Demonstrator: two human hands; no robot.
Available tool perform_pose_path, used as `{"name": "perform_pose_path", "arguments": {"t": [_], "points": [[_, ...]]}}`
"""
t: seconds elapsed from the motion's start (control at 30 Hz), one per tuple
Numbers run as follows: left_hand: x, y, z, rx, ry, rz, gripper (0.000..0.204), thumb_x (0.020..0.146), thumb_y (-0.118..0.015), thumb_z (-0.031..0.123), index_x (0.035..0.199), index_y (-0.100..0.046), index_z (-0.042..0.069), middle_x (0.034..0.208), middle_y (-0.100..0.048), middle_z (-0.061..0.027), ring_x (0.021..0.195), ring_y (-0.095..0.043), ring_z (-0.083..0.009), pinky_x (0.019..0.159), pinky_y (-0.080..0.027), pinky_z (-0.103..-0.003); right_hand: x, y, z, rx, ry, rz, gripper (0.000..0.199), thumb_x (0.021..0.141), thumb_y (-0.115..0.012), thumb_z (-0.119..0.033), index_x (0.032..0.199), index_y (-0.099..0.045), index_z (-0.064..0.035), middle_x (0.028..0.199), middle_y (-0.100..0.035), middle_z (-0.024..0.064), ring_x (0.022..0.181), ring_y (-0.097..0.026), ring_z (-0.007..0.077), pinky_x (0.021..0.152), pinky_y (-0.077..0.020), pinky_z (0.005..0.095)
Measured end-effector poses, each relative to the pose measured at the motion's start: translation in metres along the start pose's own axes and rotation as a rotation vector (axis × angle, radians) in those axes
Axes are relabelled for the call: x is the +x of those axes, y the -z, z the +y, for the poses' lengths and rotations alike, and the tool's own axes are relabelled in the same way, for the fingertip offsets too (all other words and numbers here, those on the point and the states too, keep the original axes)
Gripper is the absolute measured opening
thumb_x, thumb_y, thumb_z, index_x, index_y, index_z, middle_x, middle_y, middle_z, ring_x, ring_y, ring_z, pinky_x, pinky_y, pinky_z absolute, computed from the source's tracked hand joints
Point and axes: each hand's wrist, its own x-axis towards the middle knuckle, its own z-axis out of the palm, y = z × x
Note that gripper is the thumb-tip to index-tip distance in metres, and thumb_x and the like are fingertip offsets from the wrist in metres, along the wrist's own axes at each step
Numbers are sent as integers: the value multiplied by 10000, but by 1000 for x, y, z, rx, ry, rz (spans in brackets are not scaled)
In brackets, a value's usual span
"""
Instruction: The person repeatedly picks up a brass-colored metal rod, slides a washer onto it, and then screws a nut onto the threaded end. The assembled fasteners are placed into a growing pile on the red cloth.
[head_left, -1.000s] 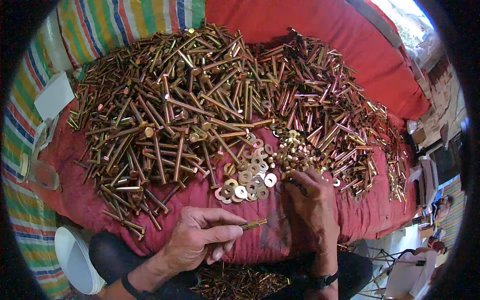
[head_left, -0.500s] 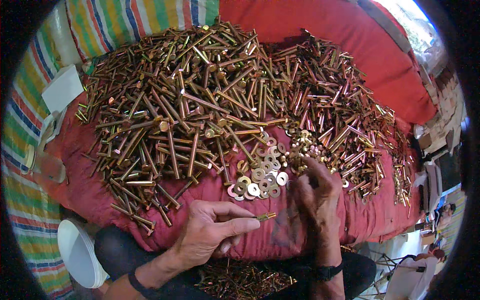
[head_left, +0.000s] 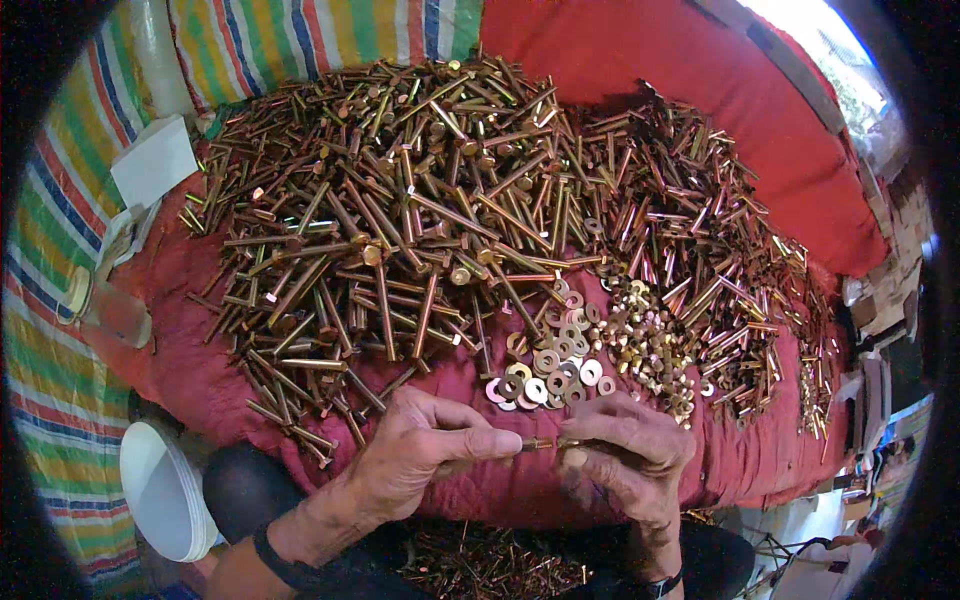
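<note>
My left hand (head_left: 415,450) pinches a short brass-coloured threaded bolt (head_left: 538,443) between thumb and fingertips, its end pointing right. Against that end, the thumb and fingers of my right hand (head_left: 635,455) are closed together; whatever they pinch is hidden. Just beyond the hands lie loose flat washers (head_left: 536,390), silver and yellowish. To their right spreads a heap of small brass-coloured nuts (head_left: 655,350). Behind the washers rises a large pile of long hex-head bolts (head_left: 400,200).
Thin metal tubes or rods (head_left: 700,240) fill the right side of the red cloth (head_left: 740,460). Below my hands, more metal pieces (head_left: 490,560) lie between my legs. White stacked plastic lids or bowls (head_left: 165,490) stand at lower left, and a white card (head_left: 153,165) at far left.
My right hand has come back from the nut heap to the bolt's end. My left hand still holds the bolt. The whole view has shifted slightly.
</note>
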Motion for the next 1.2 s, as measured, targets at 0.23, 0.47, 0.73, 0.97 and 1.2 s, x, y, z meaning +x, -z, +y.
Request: {"name": "perform_pose_path", "arguments": {"t": [0.23,0.47,0.73,0.97,1.2], "points": [[0,7,-2,-139,212,-49,218,936,-801,175,879,-777,-35,633,-593,37,461,-387,-30,456,-231,-237,-3,0,0,-288,139,-62,310,776,-887,-59,1077,-819,-83,1056,-785,100,972,-778,257,786,-637,343],[3,7,-9,-250,204,-85,213,920,-830,172,849,-776,-21,552,-511,63,419,-336,-19,421,-189,-231,-6,2,10,-406,311,-70,316,755,-899,-37,1055,-821,-98,1033,-793,100,948,-787,252,796,-643,342],[4,5,-13,-251,195,-67,224,930,-829,180,827,-763,-8,542,-466,81,417,-321,-21,422,-182,-244,-10,-3,10,-196,134,20,323,760,-884,-25,1070,-825,-92,1060,-791,117,929,-787,255,797,-634,340],[4,7,-13,-257,197,-95,236,933,-827,188,824,-759,-10,537,-449,86,416,-315,-23,426,-182,-247,-9,-5,9,-220,137,50,237,707,-875,1,935,-811,-1,947,-783,174,852,-777,270,760,-639,361],[5,7,-13,-235,197,-82,240,933,-827,192,840,-756,-18,537,-452,81,415,-328,-27,426,-188,-244,-9,-7,8,-276,136,44,229,702,-872,-37,923,-812,-17,932,-782,141,862,-774,268,744,-631,347]]}}
